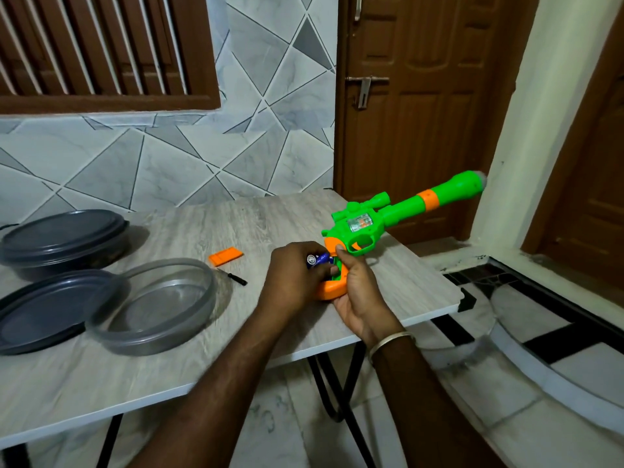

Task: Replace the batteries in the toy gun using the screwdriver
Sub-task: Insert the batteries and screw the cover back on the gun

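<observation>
The fingers of the left hand (293, 281) curl around a small blue cylindrical battery (316, 259), pinching it right at the open orange grip of the green and orange plastic toy gun (364, 228). The right hand (358, 292) wraps the grip from below and from the right, with its thumb pressed against the orange upper part near the trigger guard. A silver metal bangle (391, 342) circles the right wrist. The gun's long green barrel points up and away to the right, out past the table edge.

Just left of the hands, a flat orange plastic battery cover (225, 256) lies on the pale wood-grain table (270, 214), and a thin black screwdriver (233, 277) lies near it. Farther left sit an empty clear round plastic container (152, 307), a loose dark grey round lid (47, 310) partly under it, and a closed dark grey round container (64, 239).
</observation>
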`<state>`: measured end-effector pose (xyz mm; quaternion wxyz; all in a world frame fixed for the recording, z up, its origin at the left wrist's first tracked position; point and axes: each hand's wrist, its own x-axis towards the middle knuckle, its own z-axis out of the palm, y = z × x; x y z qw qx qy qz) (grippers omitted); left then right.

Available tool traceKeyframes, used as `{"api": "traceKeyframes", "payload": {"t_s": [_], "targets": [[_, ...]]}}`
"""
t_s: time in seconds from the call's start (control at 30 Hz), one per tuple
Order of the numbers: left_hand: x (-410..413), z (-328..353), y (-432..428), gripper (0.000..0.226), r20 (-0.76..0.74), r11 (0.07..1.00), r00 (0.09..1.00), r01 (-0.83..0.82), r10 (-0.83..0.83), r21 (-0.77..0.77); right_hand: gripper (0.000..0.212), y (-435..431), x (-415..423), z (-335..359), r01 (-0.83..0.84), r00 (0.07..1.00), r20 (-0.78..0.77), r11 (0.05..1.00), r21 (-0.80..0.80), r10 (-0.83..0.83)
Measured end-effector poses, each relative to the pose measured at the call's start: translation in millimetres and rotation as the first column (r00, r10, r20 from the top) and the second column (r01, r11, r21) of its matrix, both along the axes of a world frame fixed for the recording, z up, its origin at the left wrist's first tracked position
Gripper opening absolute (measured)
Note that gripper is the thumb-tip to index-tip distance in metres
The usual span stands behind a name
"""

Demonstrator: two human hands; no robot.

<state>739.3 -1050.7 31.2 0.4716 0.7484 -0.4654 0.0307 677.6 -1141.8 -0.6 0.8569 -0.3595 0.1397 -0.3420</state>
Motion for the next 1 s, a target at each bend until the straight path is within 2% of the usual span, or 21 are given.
{"api": "traceKeyframes", "payload": {"t_s": [0.1, 0.23, 0.4, 0.53, 0.63, 0.77, 1.0], "targets": [[14.6, 6.6, 9.6, 0.028, 0.083, 0.986, 0.990, 0.101, -0.113, 0.132, 0.045, -1.4, 1.5, -2.7, -0.003, 1.000, -0.031, 1.000, -0.020, 0.003], [27.4, 8.6, 15.7, 0.037, 0.201, 0.961, 0.963, 0.129, -0.180, 0.244, 0.042, -1.0, 0.0, -0.9, -0.044, 0.998, -0.048, 0.998, -0.048, 0.042], [28.5, 3.2, 13.0, 0.038, 0.140, 0.969, 0.967, 0.190, -0.213, 0.159, 0.035, -0.6, -0.9, -1.5, -0.017, 0.995, -0.103, 0.993, -0.116, 0.005], [26.2, 4.1, 7.8, 0.019, 0.065, 0.969, 0.975, 0.204, -0.214, 0.138, 0.040, 0.8, -1.4, 0.1, -0.031, 0.995, -0.096, 0.994, -0.103, 0.021], [26.5, 10.3, 0.3, 0.011, 0.085, 0.971, 0.977, 0.182, -0.197, 0.155, 0.036, 2.1, -2.3, 1.9, -0.045, 0.997, -0.072, 0.995, -0.094, 0.038], [29.2, 16.2, -7.9, 0.010, 0.092, 0.965, 0.979, 0.157, -0.180, 0.212, 0.020, 3.8, -5.2, 4.6, -0.037, 0.998, -0.045, 0.995, -0.096, 0.033], [36.1, 17.8, -9.7, 0.009, 0.002, 0.958, 0.979, 0.200, -0.205, 0.205, 0.022, 5.5, -5.6, 4.6, -0.042, 0.997, -0.068, 0.987, -0.154, 0.032]]}}
